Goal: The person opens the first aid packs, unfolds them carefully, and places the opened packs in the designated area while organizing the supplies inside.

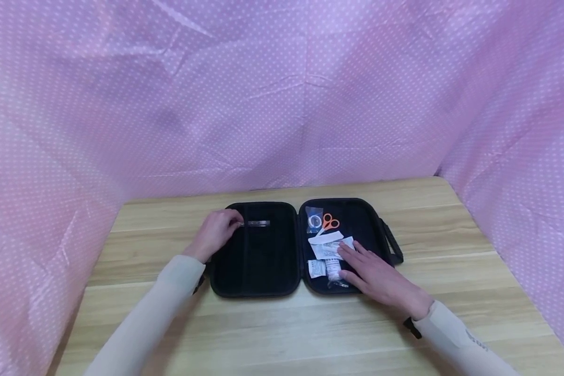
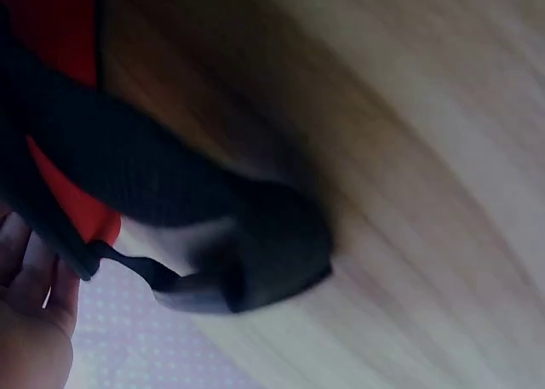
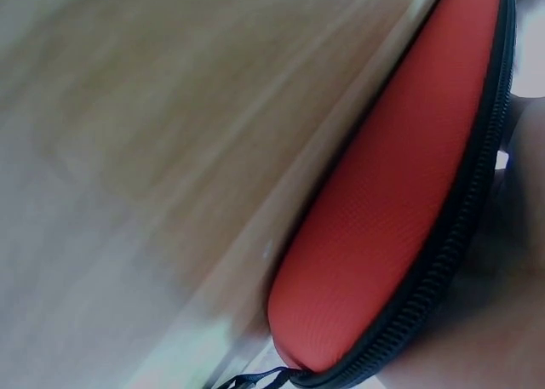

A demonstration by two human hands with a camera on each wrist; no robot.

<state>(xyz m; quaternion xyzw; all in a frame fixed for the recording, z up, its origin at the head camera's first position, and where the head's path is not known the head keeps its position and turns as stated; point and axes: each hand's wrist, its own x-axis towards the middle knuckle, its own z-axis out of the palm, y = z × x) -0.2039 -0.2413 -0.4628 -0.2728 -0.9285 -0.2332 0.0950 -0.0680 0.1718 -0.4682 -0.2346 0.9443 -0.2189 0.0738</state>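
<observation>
Pinching a slim clear tube [image 1: 255, 223] at the open black zip case's [image 1: 263, 261] 10 o'clock, left hand [image 1: 216, 233]; right hand [image 1: 378, 277] rests flat, fingers straight, on white packets [image 1: 329, 245] at 3 o'clock.

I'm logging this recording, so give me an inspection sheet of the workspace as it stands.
Surface: wooden table, light planks.
Job's things: open case, red outside; left half holds a thin clear item; right half holds orange scissors, white packets.
Clutter: nothing seen.
Grippers: left hand pinches the clear item; right hand rests flat on the packets.
Cables: nothing seen; a black strap.
Surroundings: pink dotted cloth.
</observation>
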